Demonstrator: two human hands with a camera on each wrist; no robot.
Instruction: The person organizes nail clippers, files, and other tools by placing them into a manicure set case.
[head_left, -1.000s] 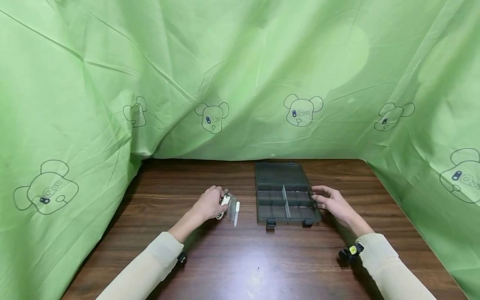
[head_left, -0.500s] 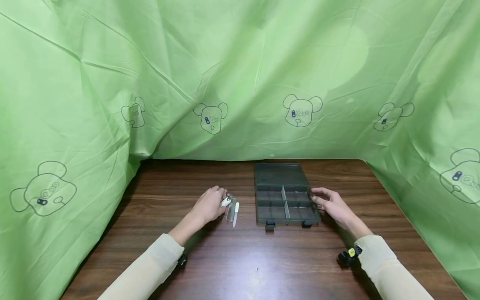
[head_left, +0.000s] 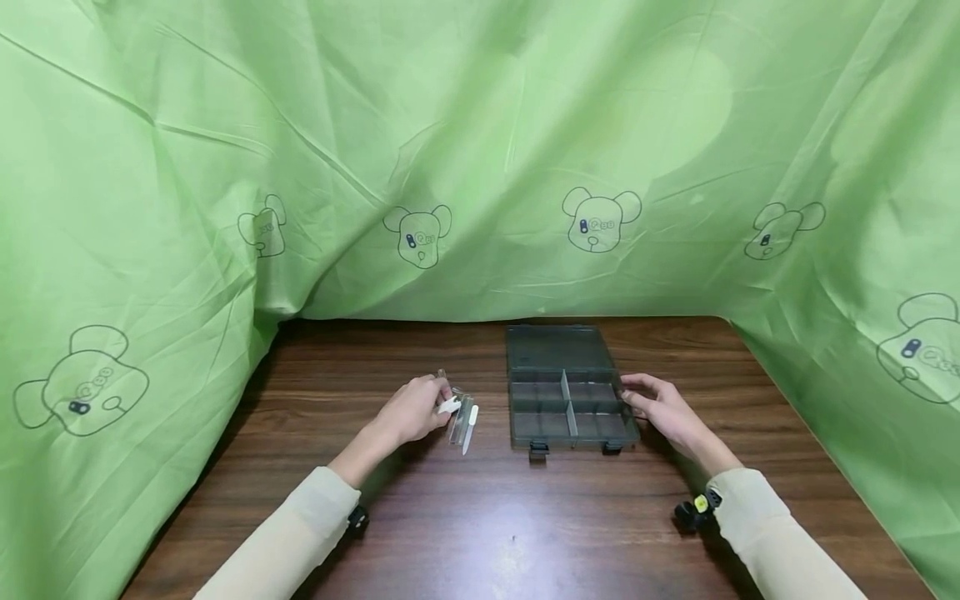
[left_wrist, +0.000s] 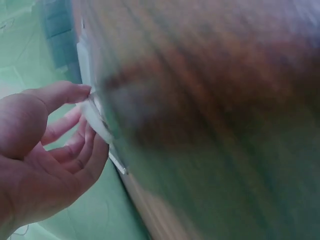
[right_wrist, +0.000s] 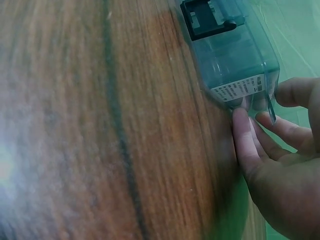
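In the head view my left hand [head_left: 412, 409] pinches a small white nail clipper [head_left: 450, 406] between thumb and fingers. The fingers hide part of it. Just right of the hand, a clear plastic piece [head_left: 461, 419] and a white-handled nail file [head_left: 471, 427] lie side by side on the table. My right hand [head_left: 670, 412] holds the right side of a dark see-through compartment box [head_left: 539, 425]. The right wrist view has its thumb and fingers about the box's corner, near a white label [right_wrist: 239, 89]. The box stands open, lid laid back, with grey dividers inside.
A small clear piece [head_left: 441, 373] pokes up behind the left fingers. Two black latches [head_left: 538, 451] hang from the box's front edge. Green cloth [head_left: 480, 167] surrounds the brown wooden table [head_left: 480, 517] at the back and sides.
My left hand has turned the nail clipper, which stood long side in view a second ago, and drawn slightly left. The right hand stays at the box.
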